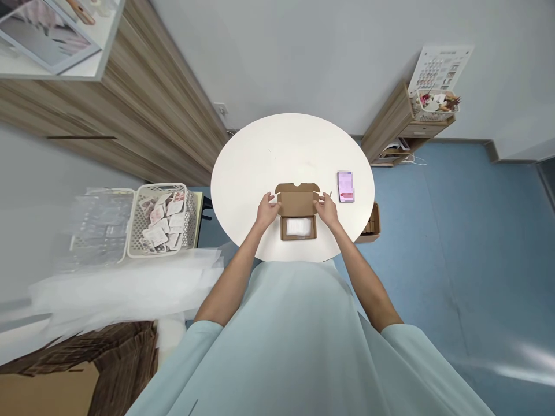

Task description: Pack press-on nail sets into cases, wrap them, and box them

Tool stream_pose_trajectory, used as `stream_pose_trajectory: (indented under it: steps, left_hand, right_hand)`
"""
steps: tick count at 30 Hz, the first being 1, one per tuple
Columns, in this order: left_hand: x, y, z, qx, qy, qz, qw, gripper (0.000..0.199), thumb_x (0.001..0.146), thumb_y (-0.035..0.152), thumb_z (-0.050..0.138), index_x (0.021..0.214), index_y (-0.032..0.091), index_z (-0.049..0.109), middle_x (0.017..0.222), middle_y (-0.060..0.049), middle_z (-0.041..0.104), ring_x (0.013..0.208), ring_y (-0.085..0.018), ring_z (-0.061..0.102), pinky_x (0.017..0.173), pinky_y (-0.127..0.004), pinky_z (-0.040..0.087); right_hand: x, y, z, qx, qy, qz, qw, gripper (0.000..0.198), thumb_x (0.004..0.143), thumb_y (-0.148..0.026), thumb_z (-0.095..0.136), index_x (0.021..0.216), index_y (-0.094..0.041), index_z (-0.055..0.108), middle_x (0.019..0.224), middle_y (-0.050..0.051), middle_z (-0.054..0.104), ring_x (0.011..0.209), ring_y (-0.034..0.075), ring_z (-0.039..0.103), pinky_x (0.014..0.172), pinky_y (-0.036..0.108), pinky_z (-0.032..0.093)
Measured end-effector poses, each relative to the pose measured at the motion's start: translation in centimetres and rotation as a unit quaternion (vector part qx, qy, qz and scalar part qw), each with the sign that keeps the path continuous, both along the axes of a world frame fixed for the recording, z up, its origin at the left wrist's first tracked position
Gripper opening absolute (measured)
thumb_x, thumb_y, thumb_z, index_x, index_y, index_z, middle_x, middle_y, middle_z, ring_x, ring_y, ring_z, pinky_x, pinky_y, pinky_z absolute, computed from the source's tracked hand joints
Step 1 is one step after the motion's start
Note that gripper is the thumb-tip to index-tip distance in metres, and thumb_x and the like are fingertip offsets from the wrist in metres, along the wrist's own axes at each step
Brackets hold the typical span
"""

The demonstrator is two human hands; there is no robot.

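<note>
A small brown cardboard box (283,236) lies near the front edge of the round white table, its lid (298,203) raised and tilted back. Inside it rests a white wrapped bundle (298,226), whose contents I cannot make out. My left hand (267,210) holds the lid's left edge, thumb on the inner side and fingers bent behind. At the opposite edge, my right hand (326,210) grips the lid in much the same way. Both forearms reach in from the table's near side.
A phone (346,186) with a lit screen lies right of the box on the white table (255,150). To the left stand a basket of small packets (162,222), clear plastic packs (102,225), white sheets (130,286) and stacked flat cardboard (125,352). An open carton (373,224) sits below right.
</note>
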State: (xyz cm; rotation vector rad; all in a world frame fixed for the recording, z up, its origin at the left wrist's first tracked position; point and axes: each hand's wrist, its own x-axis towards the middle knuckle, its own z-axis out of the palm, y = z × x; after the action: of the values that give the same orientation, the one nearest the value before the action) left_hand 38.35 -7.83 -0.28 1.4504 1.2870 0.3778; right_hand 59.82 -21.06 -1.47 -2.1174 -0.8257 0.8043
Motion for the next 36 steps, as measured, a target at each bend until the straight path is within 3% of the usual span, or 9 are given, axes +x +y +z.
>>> stream_pose_trajectory:
  steps: [5,10,19,23,27,31,36]
  left_hand:
    - [0.0,-0.2,0.9,-0.035,-0.049,-0.01,0.998,0.066,0.093,0.021,0.066,0.156,0.014,0.046,0.151,-0.02,0.062,0.133,-0.029,0.065,0.114,-0.046,0.052]
    - [0.2,-0.2,1.2,0.007,-0.081,-0.026,0.996,0.063,0.094,0.02,0.064,0.154,0.016,0.047,0.149,-0.018,0.064,0.129,-0.028,0.067,0.112,-0.048,0.054]
    - [-0.7,-3.1,-1.0,0.07,-0.086,-0.025,0.994,0.059,0.091,0.017,0.063,0.149,0.019,0.052,0.148,-0.016,0.06,0.132,-0.028,0.064,0.109,-0.047,0.058]
    - [-1.7,-5.7,-2.4,0.105,-0.048,-0.039,0.993,0.056,0.09,0.017,0.063,0.146,0.019,0.056,0.144,-0.016,0.06,0.133,-0.027,0.063,0.111,-0.045,0.056]
    - [-3.0,-7.9,-3.2,0.126,-0.01,-0.092,0.988,0.059,0.09,0.017,0.064,0.148,0.02,0.054,0.146,-0.016,0.061,0.135,-0.028,0.062,0.113,-0.045,0.053]
    - [-4.2,-9.2,-3.0,0.177,0.038,-0.112,0.977,0.069,0.091,0.019,0.065,0.157,0.022,0.045,0.16,-0.016,0.052,0.15,-0.03,0.049,0.123,-0.051,0.044]
    - [-5.2,-10.0,-2.3,0.21,0.048,-0.116,0.969,0.064,0.098,0.022,0.059,0.16,0.023,0.043,0.163,-0.012,0.053,0.152,-0.028,0.048,0.126,-0.05,0.041]
  right_hand:
    - [-0.2,0.3,0.6,0.022,0.022,0.011,0.999,0.065,0.097,-0.035,0.063,0.156,-0.017,0.046,0.147,0.018,0.066,0.115,0.027,0.074,0.105,0.044,0.058]
    - [-0.1,-0.1,1.9,0.059,0.015,0.023,0.998,0.071,0.098,-0.035,0.061,0.163,-0.017,0.037,0.145,0.018,0.067,0.115,0.026,0.073,0.104,0.043,0.059]
    - [-1.6,-3.5,1.7,0.084,-0.018,0.056,0.995,0.067,0.1,-0.033,0.054,0.164,-0.019,0.039,0.144,0.017,0.062,0.119,0.026,0.069,0.104,0.043,0.058]
    - [-3.2,-6.0,0.9,0.063,-0.058,0.105,0.991,0.072,0.096,-0.022,0.054,0.165,-0.022,0.036,0.145,0.015,0.059,0.126,0.026,0.064,0.106,0.044,0.056]
    - [-4.8,-8.2,0.2,0.03,-0.09,0.136,0.986,0.078,0.095,-0.021,0.056,0.168,-0.024,0.028,0.161,0.016,0.045,0.145,0.028,0.051,0.114,0.046,0.052]
    - [-5.8,-9.8,-0.3,0.007,-0.122,0.127,0.984,0.079,0.099,-0.028,0.057,0.17,-0.021,0.021,0.17,0.016,0.039,0.158,0.029,0.036,0.127,0.051,0.039]
    - [-6.3,-11.2,0.0,-0.002,-0.14,0.117,0.983,0.071,0.105,-0.032,0.048,0.17,-0.018,0.022,0.17,0.017,0.04,0.158,0.028,0.039,0.127,0.051,0.039]
